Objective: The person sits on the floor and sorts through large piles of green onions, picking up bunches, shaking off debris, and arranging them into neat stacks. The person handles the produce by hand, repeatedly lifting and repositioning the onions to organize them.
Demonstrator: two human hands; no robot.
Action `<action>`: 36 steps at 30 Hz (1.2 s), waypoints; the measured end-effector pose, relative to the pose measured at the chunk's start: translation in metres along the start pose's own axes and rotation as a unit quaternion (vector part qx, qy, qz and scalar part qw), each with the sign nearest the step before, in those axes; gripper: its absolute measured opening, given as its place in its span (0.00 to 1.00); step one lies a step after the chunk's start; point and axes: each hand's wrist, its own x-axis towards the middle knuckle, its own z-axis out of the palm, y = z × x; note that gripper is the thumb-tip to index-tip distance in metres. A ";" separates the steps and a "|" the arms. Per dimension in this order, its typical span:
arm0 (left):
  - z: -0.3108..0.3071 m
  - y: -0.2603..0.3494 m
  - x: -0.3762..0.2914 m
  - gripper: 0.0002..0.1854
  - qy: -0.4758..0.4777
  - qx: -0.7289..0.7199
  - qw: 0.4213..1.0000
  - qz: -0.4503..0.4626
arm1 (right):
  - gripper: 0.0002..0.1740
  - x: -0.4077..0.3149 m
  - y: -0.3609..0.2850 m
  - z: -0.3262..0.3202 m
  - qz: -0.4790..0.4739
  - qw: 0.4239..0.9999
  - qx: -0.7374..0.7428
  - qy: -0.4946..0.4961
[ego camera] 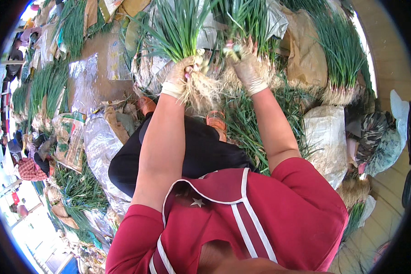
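My left hand [178,74], in a pale thin glove, is closed around a bunch of green onions [183,30]. The leaves point away from me, and the pinkish-white bulbs and stringy roots [202,89] hang toward my feet. My right hand [245,68], gloved too, is level with the left and blurred. It is over the root end of a second heap of green onions [253,24]. Something pale and pinkish shows at its fingertips, too smeared to tell whether it is held.
Loose green leaves [250,126] litter the ground beside my orange shoe [217,124]. On the right are a brown sheet [306,48], more green onions [342,54] and a white sack [325,140]. A person in camouflage [373,137] is close on my right; others are at far left.
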 end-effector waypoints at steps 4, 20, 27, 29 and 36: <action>-0.003 -0.009 0.019 0.16 0.004 0.039 0.999 -0.004 | 0.16 -0.038 -0.005 0.009 0.032 0.986 0.024 -0.159; 0.020 -0.014 0.003 0.16 -0.167 -0.105 0.980 -0.031 | 0.22 0.008 0.016 0.023 0.464 0.728 0.505 -0.014; 0.012 -0.022 0.009 0.17 -0.161 -0.164 0.973 0.016 | 0.20 0.021 -0.014 0.056 0.424 0.623 0.657 -0.003; 0.006 -0.023 0.009 0.17 -0.146 -0.174 0.973 0.035 | 0.25 0.028 -0.028 0.052 0.412 0.578 0.704 0.003; -0.002 -0.024 0.013 0.18 -0.136 -0.149 0.979 0.037 | 0.17 0.040 -0.009 0.062 0.433 0.538 0.717 -0.094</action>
